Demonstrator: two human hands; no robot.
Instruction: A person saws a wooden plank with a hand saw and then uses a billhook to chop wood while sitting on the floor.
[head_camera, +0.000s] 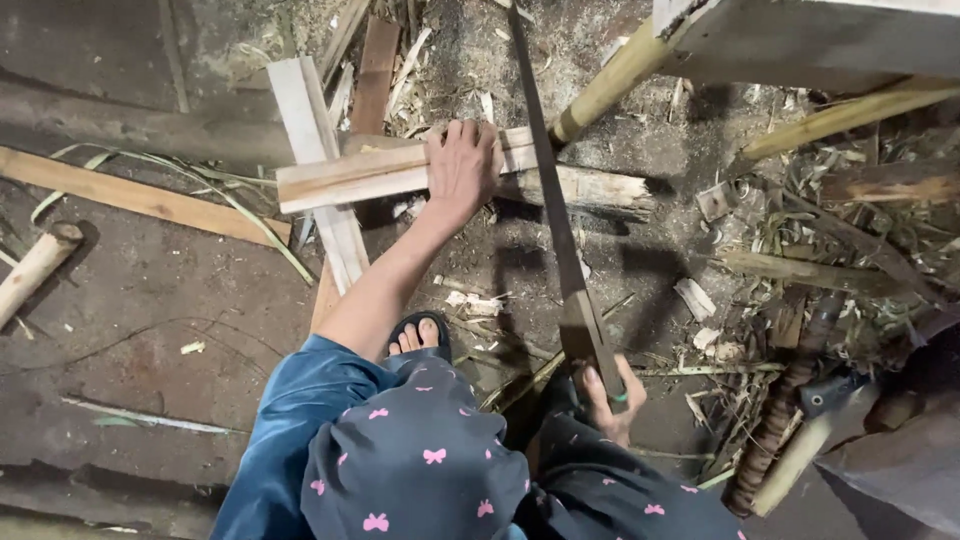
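Observation:
My left hand (462, 165) presses down on a pale wooden plank (350, 178) that lies crosswise over another white plank (318, 150) and a rough log (600, 190). My right hand (612, 395) grips the handle of a long handsaw (555, 210). The saw's blade runs up and away from me and crosses the pale plank just right of my left hand. My foot in a dark sandal (420, 335) rests on the ground below the plank, and my knees in dark butterfly-print trousers fill the bottom of the view.
Bamboo poles (610, 85) lean under a grey bench (800, 40) at the top right. Bamboo scraps and shavings (800, 270) litter the right side. A tool with a wrapped handle (775, 430) lies at the lower right. A long board (130, 195) and a bamboo stub (35, 270) lie on the left.

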